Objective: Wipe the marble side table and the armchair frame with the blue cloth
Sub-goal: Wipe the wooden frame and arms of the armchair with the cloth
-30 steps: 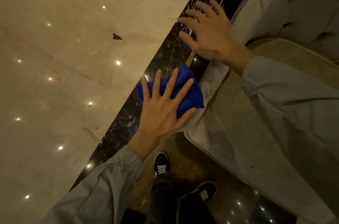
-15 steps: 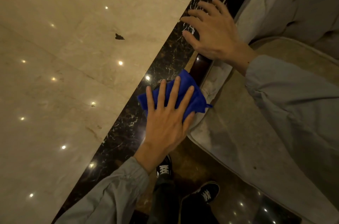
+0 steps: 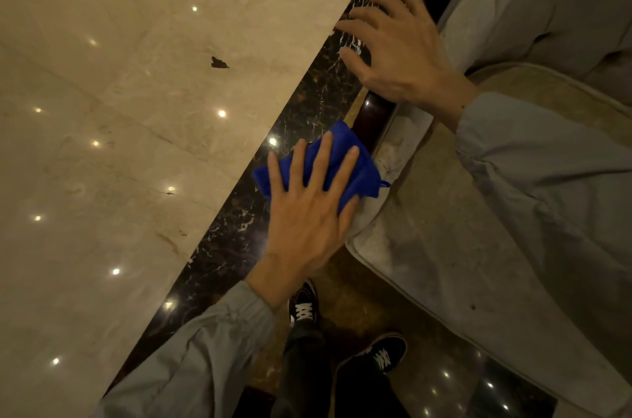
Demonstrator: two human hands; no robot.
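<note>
A folded blue cloth (image 3: pixel 362 161) lies at the lower end of the armchair's dark glossy wooden frame (image 3: pixel 374 114). My left hand (image 3: pixel 307 212) presses flat on the cloth with straight, spread fingers. Higher up, my right hand (image 3: pixel 396 51) rests on the same frame rail, fingers spread and slightly bent, holding nothing. The armchair's grey cushion (image 3: pixel 444 246) fills the right side. The rail under both hands is hidden.
A dark veined marble strip (image 3: pixel 307 102) runs diagonally beside the chair, and beige polished marble (image 3: pixel 119 143) with light reflections spreads to the left. My two black sneakers (image 3: pixel 304 308) stand on the floor below the chair's front corner.
My left hand has slid the blue cloth a little down along the frame toward the chair's front corner. The right hand stays where it was on the rail.
</note>
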